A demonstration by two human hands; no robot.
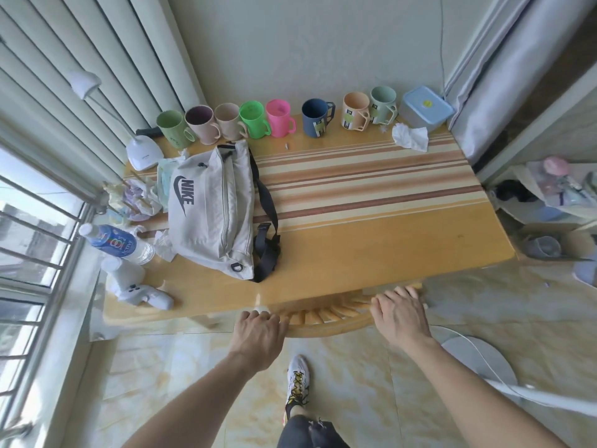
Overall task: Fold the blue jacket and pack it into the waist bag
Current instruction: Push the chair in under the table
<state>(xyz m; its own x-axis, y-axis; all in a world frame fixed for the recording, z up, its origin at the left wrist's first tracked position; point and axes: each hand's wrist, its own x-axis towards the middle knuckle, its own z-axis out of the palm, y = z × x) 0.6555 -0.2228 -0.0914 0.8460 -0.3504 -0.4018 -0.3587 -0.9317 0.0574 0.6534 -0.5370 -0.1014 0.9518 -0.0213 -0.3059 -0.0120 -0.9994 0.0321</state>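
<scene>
On the striped tabletop [355,189] we see the grey waist bag [210,215]; both our hands, left hand [258,334] and right hand [400,315], grip a wooden chair back [326,318].

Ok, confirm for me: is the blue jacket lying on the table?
No, the table holds the grey Nike waist bag, cups and clutter, but no blue jacket.

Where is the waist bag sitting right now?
In the head view, the grey waist bag lies on the left part of the table, beside the water bottle and in front of the row of cups.
</scene>
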